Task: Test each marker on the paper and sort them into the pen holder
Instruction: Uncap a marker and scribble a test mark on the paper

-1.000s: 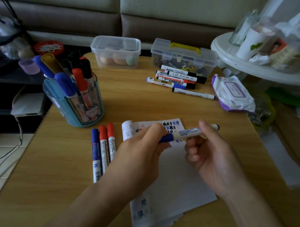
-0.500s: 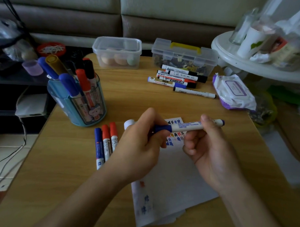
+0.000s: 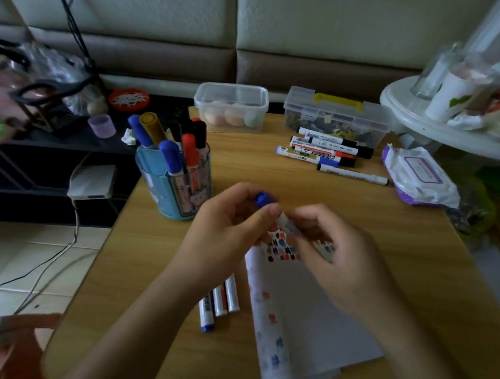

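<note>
- Frame centre: left hand [image 3: 224, 231] curls round the blue-capped marker [image 3: 262, 199] near its cap.
- Right hand [image 3: 334, 254] pinches its barrel, above the paper [image 3: 310, 305].

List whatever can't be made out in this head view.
Head view:
- Blue-capped marker: barrel mostly covered by the left hand and right hand; cap fit unclear.
- Three markers beside the paper: upper ends hidden under the left forearm.
- Labels on the far loose markers: too small to read.
</note>
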